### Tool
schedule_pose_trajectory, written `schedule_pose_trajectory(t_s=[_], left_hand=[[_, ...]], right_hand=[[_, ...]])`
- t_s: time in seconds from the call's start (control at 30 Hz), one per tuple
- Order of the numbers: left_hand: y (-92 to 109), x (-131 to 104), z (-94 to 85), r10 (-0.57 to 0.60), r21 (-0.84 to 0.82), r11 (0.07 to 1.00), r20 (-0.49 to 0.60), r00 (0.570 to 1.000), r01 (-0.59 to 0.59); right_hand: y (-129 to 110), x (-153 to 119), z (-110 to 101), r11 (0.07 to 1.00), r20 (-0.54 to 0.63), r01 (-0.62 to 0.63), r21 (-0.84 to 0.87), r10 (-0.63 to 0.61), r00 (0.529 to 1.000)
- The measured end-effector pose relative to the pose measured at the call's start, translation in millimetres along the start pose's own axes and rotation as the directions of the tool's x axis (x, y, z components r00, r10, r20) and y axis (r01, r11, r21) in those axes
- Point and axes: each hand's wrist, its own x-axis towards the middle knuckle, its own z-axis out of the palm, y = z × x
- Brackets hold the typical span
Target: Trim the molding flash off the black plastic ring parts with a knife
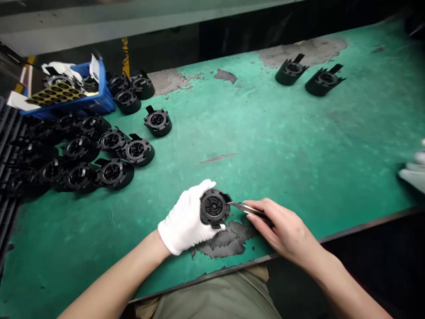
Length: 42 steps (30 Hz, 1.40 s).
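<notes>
My left hand [187, 219], in a white glove, is wrapped round a black round plastic part [215, 207] with its ribbed face turned up toward me. Bare and ungloved, my right hand [285, 226] pinches a pair of metal tweezers [250, 211]. The tweezers' tips touch or nearly touch the part's upper right rim; I cannot tell which. Both hands are above the front of the green worktable [265, 150]. Nearest to them on the table stands a single similar black part [158, 121], beyond my left hand.
Several more black parts [113, 173] crowd the left side. Behind them a blue bin [109, 95] holds black parts and a yellow sheet with dark circles [56, 94]. Two black parts [322, 82] stand far right. Another person's gloved hand [415, 170] is at the right edge.
</notes>
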Motion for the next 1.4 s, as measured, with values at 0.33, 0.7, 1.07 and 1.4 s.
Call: schedule_pose_trajectory(t_s=[0.33,0.7,1.07,1.4], left_hand=[[-12,11,-4.4,0.085,0.031,0.996,0.024,0.996,-0.085],[-11,15,-6.9,0.058,-0.026,0.998,0.051,0.997,-0.056],[-12,14,-5.9,0.087,-0.011,0.996,0.032,0.996,-0.087],[-4,20,-13.1,0.010,-0.043,0.999,0.130,0.991,-0.004]], right_hand=[[-8,19,-2,0.981,0.124,0.123,-0.152,-0.105,0.987],[-9,24,6,0.977,0.127,0.146,-0.158,-0.126,0.984],[-8,23,7,0.977,0.108,0.145,-0.157,-0.128,0.986],[-12,26,6,0.978,0.105,0.131,-0.165,-0.114,0.988]])
